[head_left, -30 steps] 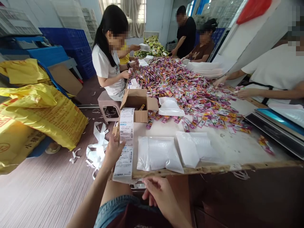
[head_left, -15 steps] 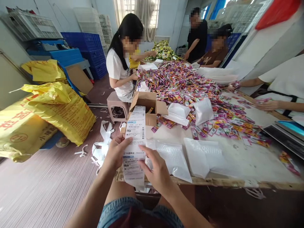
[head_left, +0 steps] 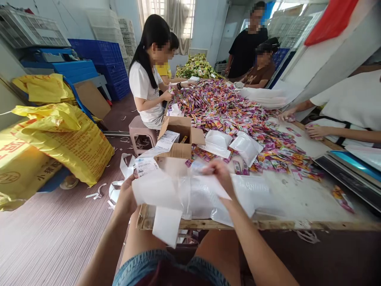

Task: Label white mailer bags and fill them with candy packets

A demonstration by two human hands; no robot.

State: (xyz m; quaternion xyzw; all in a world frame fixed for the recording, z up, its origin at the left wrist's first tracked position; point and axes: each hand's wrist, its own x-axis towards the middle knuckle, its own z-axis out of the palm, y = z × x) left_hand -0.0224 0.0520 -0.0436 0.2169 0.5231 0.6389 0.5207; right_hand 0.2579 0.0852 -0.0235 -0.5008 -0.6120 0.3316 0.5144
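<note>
The only view comes from a camera worn on the person's head, looking forward and down from above the lap. Nearest the lens, at the bottom edge, are the denim shorts (head_left: 139, 262). The left hand (head_left: 126, 196) and right hand (head_left: 222, 172) come in from below, fairly near, around mid-frame. The worktop (head_left: 293, 198) stretches away ahead, its near edge crossing just beyond the knees, and the curtain (head_left: 178, 29) stands far off at the top. The sweep is wide, taking in the yellow sack (head_left: 68, 139) and floor (head_left: 44, 238) on the left and the leaning pillar (head_left: 330, 59) on the right.
</note>
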